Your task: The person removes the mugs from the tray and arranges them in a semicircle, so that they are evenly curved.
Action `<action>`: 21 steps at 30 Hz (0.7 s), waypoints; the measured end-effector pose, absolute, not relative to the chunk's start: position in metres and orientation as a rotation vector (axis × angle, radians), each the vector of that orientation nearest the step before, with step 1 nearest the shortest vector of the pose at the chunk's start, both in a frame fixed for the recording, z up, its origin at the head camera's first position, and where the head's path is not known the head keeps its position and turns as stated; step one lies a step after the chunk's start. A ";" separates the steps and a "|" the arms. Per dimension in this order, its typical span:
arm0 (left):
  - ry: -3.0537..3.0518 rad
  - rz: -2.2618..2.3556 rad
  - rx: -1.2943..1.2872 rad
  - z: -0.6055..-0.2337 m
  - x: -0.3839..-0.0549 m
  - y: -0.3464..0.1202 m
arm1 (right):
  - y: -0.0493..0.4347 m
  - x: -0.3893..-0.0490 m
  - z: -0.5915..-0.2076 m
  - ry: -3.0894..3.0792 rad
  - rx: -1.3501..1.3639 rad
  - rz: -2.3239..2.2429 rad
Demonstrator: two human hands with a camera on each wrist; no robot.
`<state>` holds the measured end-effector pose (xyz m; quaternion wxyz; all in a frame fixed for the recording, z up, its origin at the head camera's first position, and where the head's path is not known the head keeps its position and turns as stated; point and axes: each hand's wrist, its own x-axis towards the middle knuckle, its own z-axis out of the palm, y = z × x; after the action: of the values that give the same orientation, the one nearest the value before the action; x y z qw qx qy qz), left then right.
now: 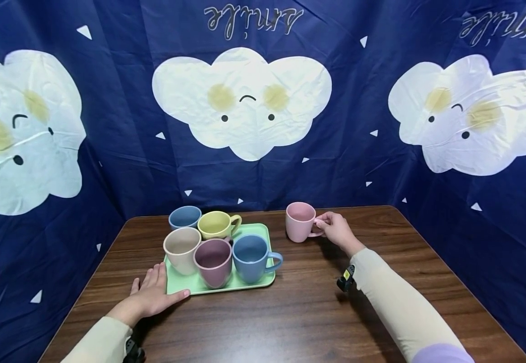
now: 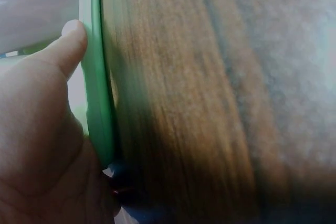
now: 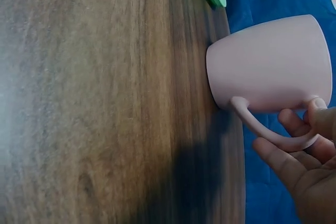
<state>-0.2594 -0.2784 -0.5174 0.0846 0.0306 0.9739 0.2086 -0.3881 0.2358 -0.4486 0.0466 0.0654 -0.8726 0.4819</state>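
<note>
My right hand grips the handle of a pink mug, thumb on top of the handle and fingers through and under it in the right wrist view. The pink mug is upright, right of a light green tray. At the tray's front left corner rests my left hand, fingers straight along the side and thumb along the front rim. On the tray stand a beige mug, a purple mug, a blue mug and a yellow mug. Another blue mug is behind the beige one.
The wooden table runs out in front of the tray and to the right. A dark blue curtain with cloud prints hangs close behind the table's back edge and along both sides. The front blue mug's handle sticks out past the tray's right rim.
</note>
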 end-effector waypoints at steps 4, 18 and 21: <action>2.907 0.619 0.090 -0.517 -0.259 -0.278 | 0.237 -0.385 -0.449 -2.656 0.199 1.487; 2.935 0.616 0.105 -0.520 -0.259 -0.278 | 0.239 -0.375 -0.449 -2.653 0.197 1.449; 2.936 0.619 0.105 -0.520 -0.259 -0.279 | 0.239 -0.374 -0.448 -2.647 0.187 1.496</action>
<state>-0.2587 -0.2786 -0.5201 0.0697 0.0349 0.9755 0.2056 -0.3741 0.2394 -0.4476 0.0478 0.0612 -0.8679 0.4906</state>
